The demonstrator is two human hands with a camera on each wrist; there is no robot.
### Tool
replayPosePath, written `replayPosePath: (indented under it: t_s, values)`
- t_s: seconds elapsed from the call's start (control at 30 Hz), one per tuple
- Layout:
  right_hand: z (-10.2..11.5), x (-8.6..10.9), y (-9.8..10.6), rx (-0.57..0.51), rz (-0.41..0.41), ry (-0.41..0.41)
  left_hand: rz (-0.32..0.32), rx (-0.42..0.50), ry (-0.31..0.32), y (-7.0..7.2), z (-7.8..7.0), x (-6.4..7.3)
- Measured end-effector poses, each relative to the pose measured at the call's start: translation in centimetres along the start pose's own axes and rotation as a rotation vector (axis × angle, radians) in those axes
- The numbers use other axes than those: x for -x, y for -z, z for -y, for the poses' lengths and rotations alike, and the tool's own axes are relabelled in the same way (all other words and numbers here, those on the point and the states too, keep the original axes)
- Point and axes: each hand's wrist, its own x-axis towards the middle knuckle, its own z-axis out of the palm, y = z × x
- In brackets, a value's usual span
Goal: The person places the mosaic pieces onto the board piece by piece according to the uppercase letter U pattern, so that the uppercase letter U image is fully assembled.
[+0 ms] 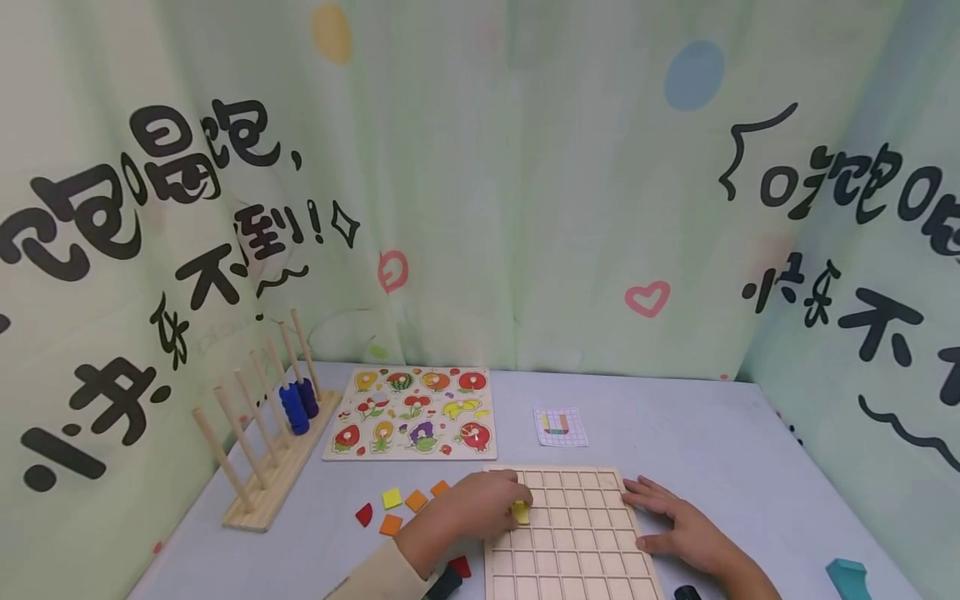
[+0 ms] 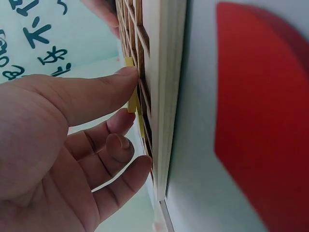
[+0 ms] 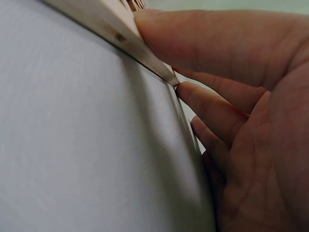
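A wooden grid board [image 1: 577, 542] lies flat on the table between both hands. Over its upper left squares, my left hand [image 1: 483, 507] pinches a yellow square tile [image 1: 521, 512] between thumb and fingers. From the left wrist, the tile [image 2: 131, 101] stands on edge against the grid, and more yellow shows just beside it in the squares. My right hand [image 1: 686, 529] rests along the board's right edge, fingers extended; in the right wrist view the thumb [image 3: 193, 41] touches the wooden side. Left of the board lie orange tiles [image 1: 391, 525], another yellow tile [image 1: 392, 498] and a red piece [image 1: 363, 514].
A peg stand [image 1: 277, 479] with blue rings [image 1: 293, 408] is at the left. Behind the board are a fruit puzzle [image 1: 412, 414] and a small pattern card [image 1: 560, 427]. A teal block [image 1: 847, 577] sits at the front right. Curtains [image 1: 517, 192] surround the table.
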Motion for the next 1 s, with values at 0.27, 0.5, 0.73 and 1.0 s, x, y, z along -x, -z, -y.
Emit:
replayPosePath:
  t_s: [0.27, 0.5, 0.73, 1.0]
  values:
    - [0.08, 0.05, -0.06, 0.011, -0.002, -0.003, 0.011, 0.004, 0.019, 0.16, -0.23, 0.1]
    - [0.05, -0.07, -0.03, -0.013, -0.002, -0.012, 0.004, 0.027, 0.007, 0.01, -0.18, 0.07]
    - [0.08, -0.07, -0.08, 0.004, -0.005, -0.009, 0.013, 0.037, 0.031, 0.0, -0.12, 0.08]
    - [0.3, -0.07, -0.06, 0.012, -0.006, -0.023, -0.004, 0.029, 0.026, 0.17, -0.2, 0.26]
